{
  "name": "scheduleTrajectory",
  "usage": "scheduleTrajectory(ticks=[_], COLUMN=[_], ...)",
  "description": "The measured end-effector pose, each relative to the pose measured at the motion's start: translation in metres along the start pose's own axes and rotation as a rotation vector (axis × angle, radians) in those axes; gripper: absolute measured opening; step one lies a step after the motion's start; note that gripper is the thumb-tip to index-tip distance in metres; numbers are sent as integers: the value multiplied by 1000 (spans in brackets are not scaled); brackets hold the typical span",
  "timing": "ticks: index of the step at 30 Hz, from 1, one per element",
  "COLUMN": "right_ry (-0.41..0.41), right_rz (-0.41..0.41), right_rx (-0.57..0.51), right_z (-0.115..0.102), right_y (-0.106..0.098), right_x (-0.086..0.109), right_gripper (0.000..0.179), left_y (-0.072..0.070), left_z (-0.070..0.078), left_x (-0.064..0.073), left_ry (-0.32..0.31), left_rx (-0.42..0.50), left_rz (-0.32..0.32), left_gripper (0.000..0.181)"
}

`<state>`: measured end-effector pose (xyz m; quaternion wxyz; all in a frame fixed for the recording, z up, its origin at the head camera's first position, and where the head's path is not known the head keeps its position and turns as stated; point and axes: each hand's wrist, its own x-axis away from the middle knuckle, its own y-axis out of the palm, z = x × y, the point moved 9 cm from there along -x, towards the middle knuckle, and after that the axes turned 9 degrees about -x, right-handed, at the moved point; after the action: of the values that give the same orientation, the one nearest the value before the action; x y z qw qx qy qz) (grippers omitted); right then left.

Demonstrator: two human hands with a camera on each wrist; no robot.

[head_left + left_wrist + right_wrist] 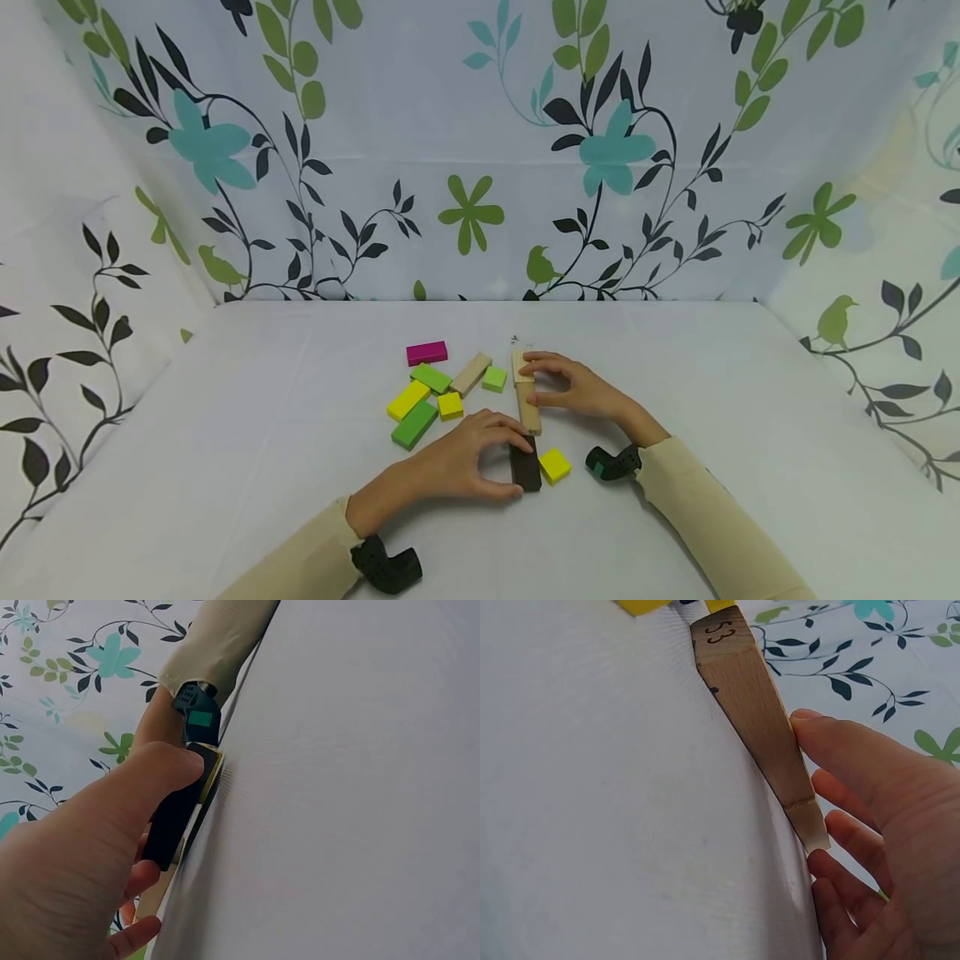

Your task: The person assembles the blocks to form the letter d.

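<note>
A black block (526,468) lies on the white cloth. My left hand (468,457) holds it, thumb at its near end and fingertips at its far end; the left wrist view shows the thumb on the dark block (176,817). Beyond it, two plain wooden blocks run end to end: the nearer wooden block (529,414) and the farther wooden block (519,367). My right hand (581,390) grips this pair, thumb on the nearer one and fingers at the farther one. In the right wrist view the wooden block (742,697) has "53" marked on its end.
A yellow cube (555,466) sits just right of the black block. To the left lie a magenta block (427,354), a light green block (431,378), a yellow block (408,400), a green block (415,425), a small yellow block (451,406), a wooden block (471,375) and a small green block (494,379).
</note>
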<state>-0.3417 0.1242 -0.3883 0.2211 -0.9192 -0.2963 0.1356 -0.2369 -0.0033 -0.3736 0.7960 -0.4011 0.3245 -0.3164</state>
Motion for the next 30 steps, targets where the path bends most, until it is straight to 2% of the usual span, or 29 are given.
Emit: scheduleTrajectory(ticks=[4,12,22,30], right_ry=[1,13,14,13], right_rz=[3,-5,2,2], right_rx=[7,-3,1,3], right_z=[-1,1,1,2], right_y=[0,1,2,4], right_x=[0,0,1,1], right_gripper=[43,44,44,44], left_y=[3,6,11,11], left_z=[0,2,0,-2], left_x=[-1,-3,-3,-5], left_ry=[-12,-18,-19,-30], left_rx=[9,-31,-14,-50], left_rz=[-21,-14,-35,-12], left_gripper=[43,46,43,40])
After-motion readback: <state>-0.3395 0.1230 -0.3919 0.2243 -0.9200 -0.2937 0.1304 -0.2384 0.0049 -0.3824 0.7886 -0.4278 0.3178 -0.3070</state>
